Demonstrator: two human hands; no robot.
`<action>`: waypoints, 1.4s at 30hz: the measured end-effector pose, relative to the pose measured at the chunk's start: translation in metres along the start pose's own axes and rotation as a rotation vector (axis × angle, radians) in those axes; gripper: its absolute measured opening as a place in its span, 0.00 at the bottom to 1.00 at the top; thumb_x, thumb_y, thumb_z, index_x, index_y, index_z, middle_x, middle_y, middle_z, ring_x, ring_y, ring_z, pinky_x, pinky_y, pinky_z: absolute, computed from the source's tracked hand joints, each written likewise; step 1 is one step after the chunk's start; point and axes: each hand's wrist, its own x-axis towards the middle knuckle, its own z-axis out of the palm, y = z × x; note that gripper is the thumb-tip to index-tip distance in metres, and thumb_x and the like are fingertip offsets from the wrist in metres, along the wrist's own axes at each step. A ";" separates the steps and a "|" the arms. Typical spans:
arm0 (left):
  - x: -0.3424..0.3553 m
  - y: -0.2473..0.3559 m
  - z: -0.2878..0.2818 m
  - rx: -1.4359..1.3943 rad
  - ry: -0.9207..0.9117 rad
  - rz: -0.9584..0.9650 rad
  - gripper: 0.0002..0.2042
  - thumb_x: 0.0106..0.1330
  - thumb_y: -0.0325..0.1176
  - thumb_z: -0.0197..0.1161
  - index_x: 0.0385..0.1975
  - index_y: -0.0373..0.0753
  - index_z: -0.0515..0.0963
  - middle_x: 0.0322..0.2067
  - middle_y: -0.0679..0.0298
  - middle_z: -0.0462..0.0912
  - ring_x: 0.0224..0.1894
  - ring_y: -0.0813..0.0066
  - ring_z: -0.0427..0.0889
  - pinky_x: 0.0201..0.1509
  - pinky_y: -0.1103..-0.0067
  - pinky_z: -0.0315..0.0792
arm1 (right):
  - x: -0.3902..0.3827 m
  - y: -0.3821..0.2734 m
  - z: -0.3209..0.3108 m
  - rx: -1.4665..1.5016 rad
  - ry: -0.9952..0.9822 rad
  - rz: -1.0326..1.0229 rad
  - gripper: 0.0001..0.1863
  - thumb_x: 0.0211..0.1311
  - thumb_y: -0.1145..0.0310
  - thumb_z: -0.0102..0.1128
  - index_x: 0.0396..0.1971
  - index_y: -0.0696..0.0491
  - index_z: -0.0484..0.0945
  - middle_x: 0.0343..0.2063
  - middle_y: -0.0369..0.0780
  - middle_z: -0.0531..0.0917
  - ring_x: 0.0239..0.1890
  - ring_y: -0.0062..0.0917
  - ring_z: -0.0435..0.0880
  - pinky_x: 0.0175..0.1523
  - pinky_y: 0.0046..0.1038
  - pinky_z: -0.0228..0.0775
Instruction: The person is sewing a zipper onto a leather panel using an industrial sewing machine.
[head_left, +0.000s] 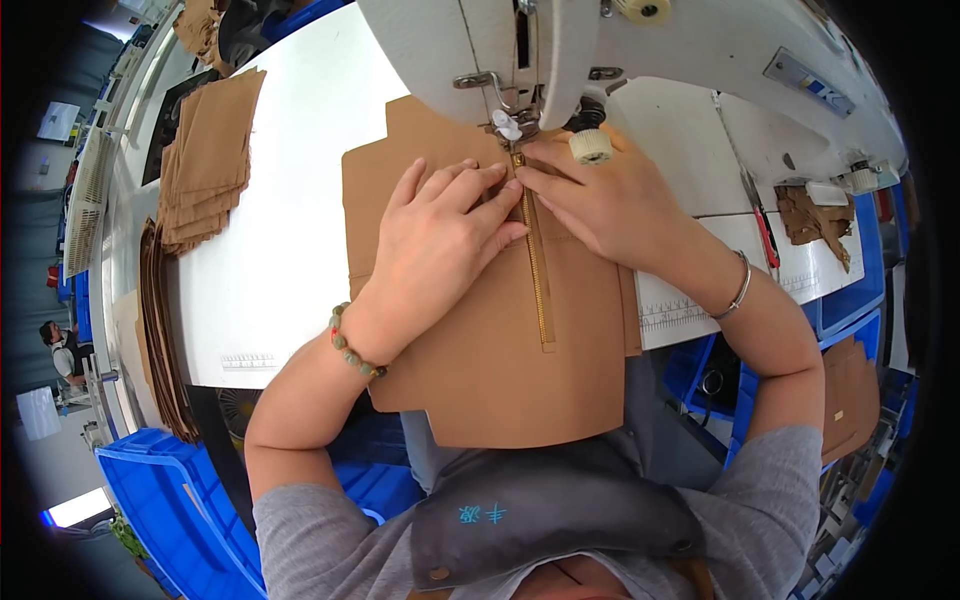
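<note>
Left hand (440, 235) and right hand (610, 205), fingers flat and ungripping, pressing tan fabric (500, 370) either side of brass zipper (538, 280), steadying seam under sewing machine (520, 60) foot, frame centre-top.

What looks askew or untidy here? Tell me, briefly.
The tan fabric stack at the table's far left is fanned and skewed, not squared. Crumpled brown scraps lie right of the sewing machine. The zipper between both hands runs straight.

I'm counting two hands, left (440, 240) and right (610, 205), one tan fabric panel (500, 370), one brass zipper (537, 270), one white sewing machine (560, 45), one stack of tan pieces (205, 165), two bracelets, one beaded (352, 345), one metal (738, 290), couple of blue bins (165, 490)
</note>
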 end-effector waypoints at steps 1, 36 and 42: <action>-0.001 0.001 -0.001 0.001 -0.002 0.001 0.22 0.65 0.47 0.71 0.55 0.45 0.87 0.55 0.65 0.86 0.61 0.59 0.82 0.69 0.55 0.70 | 0.000 0.000 0.000 -0.003 0.000 -0.004 0.13 0.61 0.68 0.66 0.46 0.51 0.87 0.42 0.36 0.85 0.47 0.30 0.83 0.67 0.38 0.69; 0.010 -0.014 0.005 -0.095 0.033 0.008 0.28 0.59 0.51 0.75 0.54 0.38 0.87 0.56 0.60 0.86 0.58 0.59 0.83 0.63 0.65 0.74 | 0.004 0.009 0.009 0.020 0.015 0.016 0.08 0.64 0.67 0.67 0.41 0.52 0.86 0.40 0.38 0.86 0.46 0.33 0.85 0.66 0.40 0.71; 0.010 -0.014 0.004 -0.095 0.037 0.000 0.28 0.58 0.51 0.75 0.55 0.39 0.86 0.56 0.60 0.86 0.55 0.59 0.83 0.62 0.67 0.75 | 0.002 0.010 0.000 -0.085 0.072 0.005 0.11 0.61 0.65 0.70 0.42 0.48 0.86 0.32 0.35 0.85 0.38 0.29 0.85 0.46 0.33 0.77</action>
